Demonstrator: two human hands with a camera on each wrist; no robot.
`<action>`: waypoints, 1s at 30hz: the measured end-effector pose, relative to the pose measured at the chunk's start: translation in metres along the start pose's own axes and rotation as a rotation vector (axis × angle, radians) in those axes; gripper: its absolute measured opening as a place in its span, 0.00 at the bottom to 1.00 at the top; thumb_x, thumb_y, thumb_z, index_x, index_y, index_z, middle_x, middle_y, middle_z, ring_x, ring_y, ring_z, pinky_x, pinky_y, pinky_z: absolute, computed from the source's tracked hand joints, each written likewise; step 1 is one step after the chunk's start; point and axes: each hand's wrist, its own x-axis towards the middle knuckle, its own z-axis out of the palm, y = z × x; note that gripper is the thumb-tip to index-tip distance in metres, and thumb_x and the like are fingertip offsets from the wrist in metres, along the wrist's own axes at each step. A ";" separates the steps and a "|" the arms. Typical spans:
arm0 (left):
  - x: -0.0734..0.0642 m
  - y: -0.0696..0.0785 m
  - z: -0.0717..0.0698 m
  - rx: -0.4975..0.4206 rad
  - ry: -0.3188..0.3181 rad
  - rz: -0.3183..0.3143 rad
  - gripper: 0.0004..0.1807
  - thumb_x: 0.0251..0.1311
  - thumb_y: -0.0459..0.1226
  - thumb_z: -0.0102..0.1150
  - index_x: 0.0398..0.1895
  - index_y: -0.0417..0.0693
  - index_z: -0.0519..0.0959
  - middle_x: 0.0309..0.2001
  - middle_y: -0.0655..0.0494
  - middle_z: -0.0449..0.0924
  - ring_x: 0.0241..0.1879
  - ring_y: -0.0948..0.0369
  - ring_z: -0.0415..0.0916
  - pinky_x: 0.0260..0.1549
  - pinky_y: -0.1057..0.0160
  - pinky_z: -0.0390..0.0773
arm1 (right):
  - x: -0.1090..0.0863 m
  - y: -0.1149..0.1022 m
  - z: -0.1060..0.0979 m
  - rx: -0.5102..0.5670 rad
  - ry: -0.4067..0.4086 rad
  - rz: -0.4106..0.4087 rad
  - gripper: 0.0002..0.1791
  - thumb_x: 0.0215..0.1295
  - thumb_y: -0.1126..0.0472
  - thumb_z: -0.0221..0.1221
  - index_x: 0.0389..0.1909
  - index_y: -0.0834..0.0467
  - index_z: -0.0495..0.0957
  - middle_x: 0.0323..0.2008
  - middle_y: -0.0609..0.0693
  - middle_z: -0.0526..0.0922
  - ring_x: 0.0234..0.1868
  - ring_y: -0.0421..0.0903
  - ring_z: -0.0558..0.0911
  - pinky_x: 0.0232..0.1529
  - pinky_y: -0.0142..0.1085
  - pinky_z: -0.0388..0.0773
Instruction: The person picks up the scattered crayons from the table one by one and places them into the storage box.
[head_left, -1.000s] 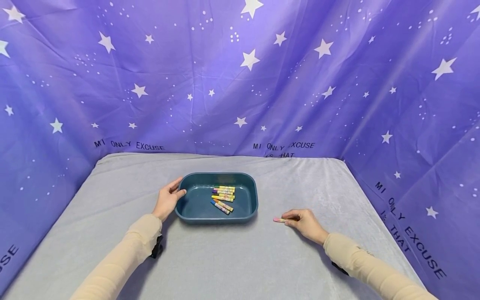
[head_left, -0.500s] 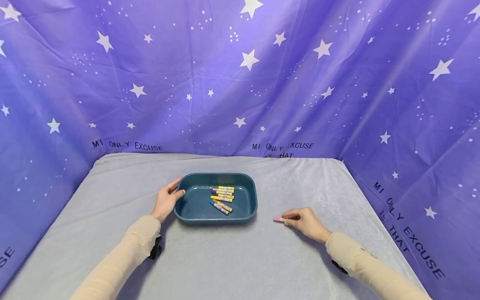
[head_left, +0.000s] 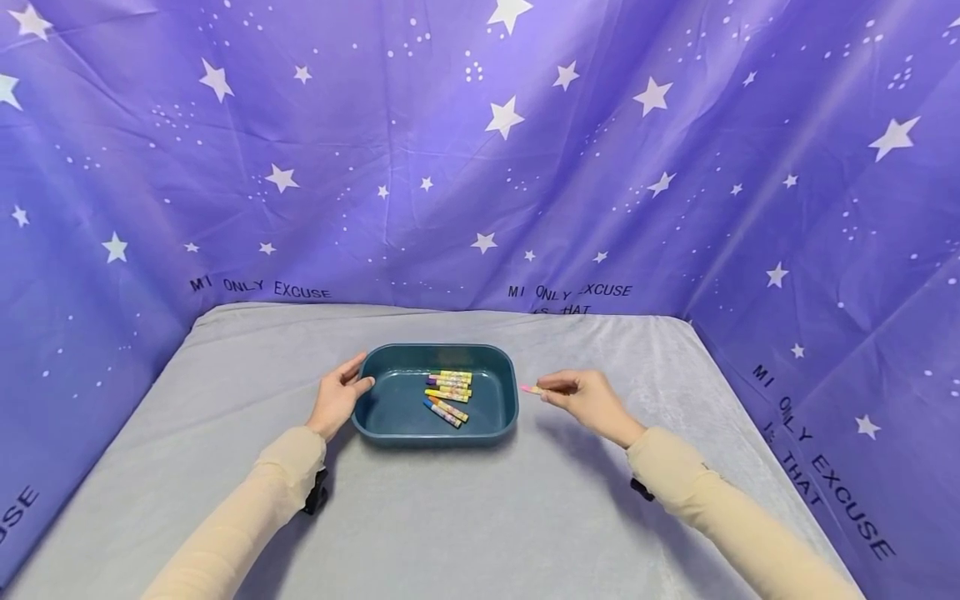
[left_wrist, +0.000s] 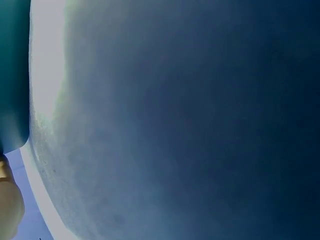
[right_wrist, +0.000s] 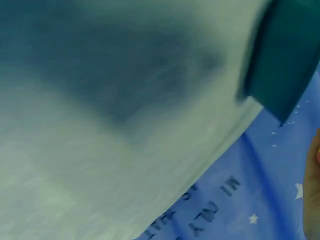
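Observation:
A dark teal rectangular tray (head_left: 435, 439) sits on the grey cloth in the head view. Several crayons (head_left: 448, 393) with patterned yellow wrappers lie inside it. At the tray's left end, my left hand (head_left: 335, 402) holds the rim, thumb over the edge and fingers along the outside. My right hand (head_left: 592, 404) pinches a pink crayon (head_left: 531, 389) between thumb and fingers, raised above the cloth just right of the tray. In the left wrist view only part of a finger (left_wrist: 10, 207) and the tray's side (left_wrist: 12, 75) show. The right wrist view catches the tray's corner (right_wrist: 287, 60).
The grey cloth (head_left: 450, 525) covers the table surface. Purple curtains (head_left: 420, 150) with white stars rise along the back and both sides. The right hand's shadow falls on the cloth below it.
My right hand has lifted the pink crayon off the cloth and moved it up and left, close to the tray's right rim. The left hand and tray stay in place.

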 end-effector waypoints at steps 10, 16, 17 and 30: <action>-0.001 0.001 0.000 -0.003 0.003 0.008 0.31 0.62 0.32 0.52 0.69 0.47 0.58 0.66 0.43 0.61 0.64 0.52 0.62 0.60 0.55 0.66 | 0.026 -0.021 0.035 0.082 -0.026 0.030 0.14 0.53 0.64 0.65 0.42 0.62 0.82 0.37 0.55 0.85 0.37 0.45 0.84 0.36 0.30 0.81; 0.000 0.001 0.000 -0.002 -0.001 0.006 0.31 0.62 0.33 0.52 0.69 0.48 0.58 0.66 0.43 0.61 0.65 0.52 0.61 0.61 0.56 0.66 | 0.035 -0.028 0.056 0.114 -0.027 0.065 0.12 0.54 0.66 0.64 0.41 0.59 0.83 0.38 0.53 0.85 0.38 0.45 0.84 0.37 0.32 0.82; 0.000 0.001 0.000 -0.001 -0.001 0.006 0.31 0.62 0.33 0.52 0.69 0.48 0.58 0.66 0.43 0.61 0.65 0.52 0.61 0.61 0.56 0.66 | 0.037 -0.028 0.059 0.118 -0.027 0.066 0.12 0.54 0.66 0.64 0.41 0.59 0.83 0.38 0.53 0.85 0.38 0.45 0.83 0.37 0.32 0.82; -0.001 0.000 0.000 0.013 -0.007 0.022 0.31 0.62 0.33 0.52 0.68 0.47 0.59 0.66 0.44 0.61 0.65 0.52 0.61 0.60 0.56 0.67 | 0.057 -0.033 0.102 0.050 -0.056 0.057 0.11 0.54 0.63 0.64 0.40 0.57 0.83 0.35 0.52 0.85 0.36 0.44 0.83 0.34 0.30 0.81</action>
